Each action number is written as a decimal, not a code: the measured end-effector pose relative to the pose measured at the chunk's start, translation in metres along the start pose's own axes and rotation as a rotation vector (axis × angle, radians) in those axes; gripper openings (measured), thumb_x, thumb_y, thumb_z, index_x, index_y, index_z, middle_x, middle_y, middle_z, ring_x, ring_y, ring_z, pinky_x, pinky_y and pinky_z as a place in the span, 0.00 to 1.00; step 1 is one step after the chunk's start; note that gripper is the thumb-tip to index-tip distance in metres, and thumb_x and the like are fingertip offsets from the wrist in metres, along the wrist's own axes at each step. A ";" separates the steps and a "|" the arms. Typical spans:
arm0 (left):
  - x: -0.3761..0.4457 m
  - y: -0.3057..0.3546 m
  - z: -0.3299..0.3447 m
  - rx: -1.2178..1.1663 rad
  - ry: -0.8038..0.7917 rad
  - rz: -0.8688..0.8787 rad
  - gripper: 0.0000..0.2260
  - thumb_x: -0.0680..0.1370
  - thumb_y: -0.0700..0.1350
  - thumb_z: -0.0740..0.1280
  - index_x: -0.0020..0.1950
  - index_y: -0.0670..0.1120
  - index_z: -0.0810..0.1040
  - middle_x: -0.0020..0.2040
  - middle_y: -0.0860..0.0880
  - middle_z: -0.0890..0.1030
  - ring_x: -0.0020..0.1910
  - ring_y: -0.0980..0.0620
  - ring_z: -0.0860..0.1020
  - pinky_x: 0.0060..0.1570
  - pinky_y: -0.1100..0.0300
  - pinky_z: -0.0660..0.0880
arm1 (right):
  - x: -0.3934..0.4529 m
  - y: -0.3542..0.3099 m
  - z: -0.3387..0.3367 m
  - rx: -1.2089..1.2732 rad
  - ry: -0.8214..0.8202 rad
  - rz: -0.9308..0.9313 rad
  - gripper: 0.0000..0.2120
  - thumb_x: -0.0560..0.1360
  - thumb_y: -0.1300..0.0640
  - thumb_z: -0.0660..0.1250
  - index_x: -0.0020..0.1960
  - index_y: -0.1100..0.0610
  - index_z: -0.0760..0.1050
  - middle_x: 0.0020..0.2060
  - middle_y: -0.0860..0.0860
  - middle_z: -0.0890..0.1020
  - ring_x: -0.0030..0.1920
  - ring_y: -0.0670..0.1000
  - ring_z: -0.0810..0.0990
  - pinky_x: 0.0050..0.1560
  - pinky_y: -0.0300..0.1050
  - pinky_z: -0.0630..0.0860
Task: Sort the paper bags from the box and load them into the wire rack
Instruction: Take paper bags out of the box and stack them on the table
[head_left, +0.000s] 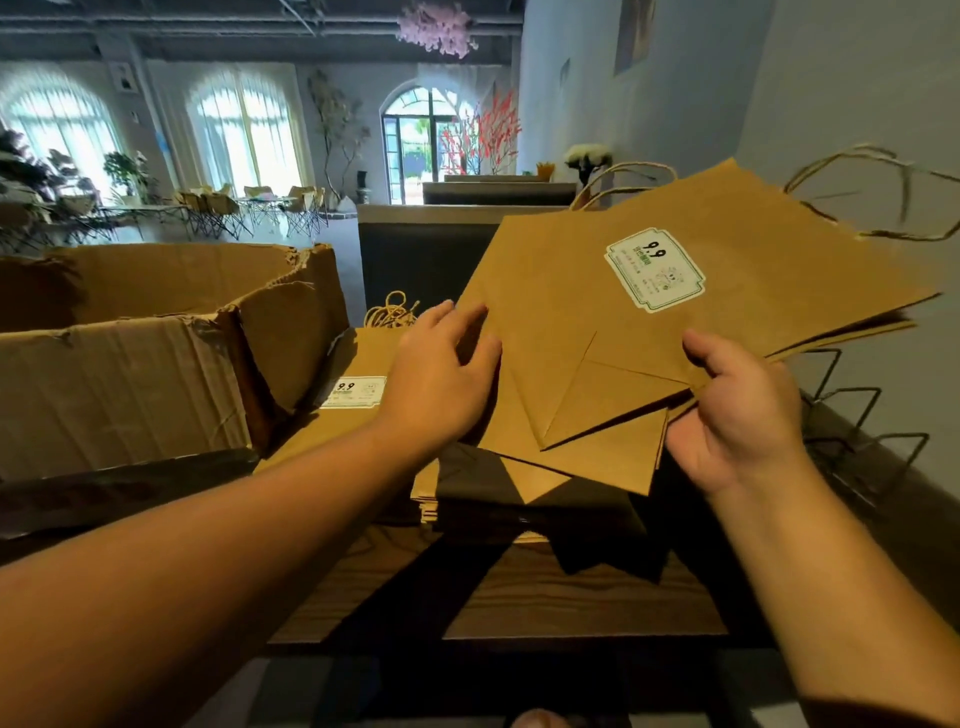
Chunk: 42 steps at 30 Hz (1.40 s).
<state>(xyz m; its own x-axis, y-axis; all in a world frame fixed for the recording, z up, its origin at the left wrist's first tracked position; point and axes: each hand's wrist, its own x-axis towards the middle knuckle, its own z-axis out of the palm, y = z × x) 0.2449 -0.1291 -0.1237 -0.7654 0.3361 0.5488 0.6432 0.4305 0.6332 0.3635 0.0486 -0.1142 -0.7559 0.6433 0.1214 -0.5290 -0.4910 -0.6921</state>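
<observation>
Bags (675, 291) held up in a small bundle above the right side of the tabletop (519, 597), several layers showing at the lower edge, top one face up with a white price sticker (655, 270), rope handles pointing toward the far right. Right hand (737, 415) pinched on the bundle's near edge, thumb on top, fingers curled underneath. Left hand (441, 379) laid flat on the bundle's left edge, fingers straight and relaxed, gripping nothing, likely steadying or squaring the stack.

Second stack of bags (358, 374) lying flat on the tabletop under the left wrist, next to the box (156, 364), its own sticker visible, handles at the far end. Box standing at the left edge, flaps torn and open; inside not readable from this angle, so remaining bag count unknown.

Wire rack (857, 415) sitting at the right edge, just below the held bundle. Dividers visible, no bags seen in the visible slots.

Progress judged early to middle: bags pulled from the box and partly sorted into piles, loading not yet started as far as shown. Left to do: held bundle into the rack, then the tabletop stack, then whatever stayed in the box.
</observation>
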 end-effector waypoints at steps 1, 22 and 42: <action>0.002 -0.001 0.000 -0.049 -0.017 -0.060 0.23 0.82 0.53 0.64 0.78 0.52 0.66 0.71 0.55 0.72 0.70 0.56 0.69 0.70 0.54 0.68 | 0.003 -0.002 -0.005 0.028 -0.030 0.025 0.18 0.76 0.66 0.64 0.66 0.65 0.75 0.60 0.63 0.82 0.57 0.63 0.83 0.53 0.63 0.81; 0.022 -0.008 -0.014 -0.632 -0.384 -0.661 0.18 0.79 0.57 0.67 0.60 0.43 0.80 0.52 0.42 0.85 0.48 0.43 0.84 0.55 0.48 0.81 | 0.038 -0.029 -0.070 -0.179 -0.364 0.421 0.27 0.50 0.57 0.76 0.50 0.62 0.86 0.50 0.59 0.86 0.45 0.57 0.87 0.37 0.50 0.83; 0.024 -0.022 -0.004 -0.735 -0.210 -0.567 0.18 0.77 0.43 0.73 0.65 0.49 0.76 0.55 0.45 0.85 0.51 0.44 0.85 0.54 0.45 0.81 | 0.044 -0.006 -0.065 -0.418 -0.345 0.445 0.20 0.70 0.63 0.64 0.62 0.58 0.77 0.47 0.56 0.87 0.41 0.54 0.87 0.34 0.48 0.84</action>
<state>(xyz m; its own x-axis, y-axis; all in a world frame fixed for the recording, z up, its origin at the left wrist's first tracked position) 0.2126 -0.1339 -0.1226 -0.9106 0.4132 -0.0090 -0.0258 -0.0349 0.9991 0.3587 0.1183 -0.1511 -0.9820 0.1770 -0.0658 -0.0010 -0.3531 -0.9356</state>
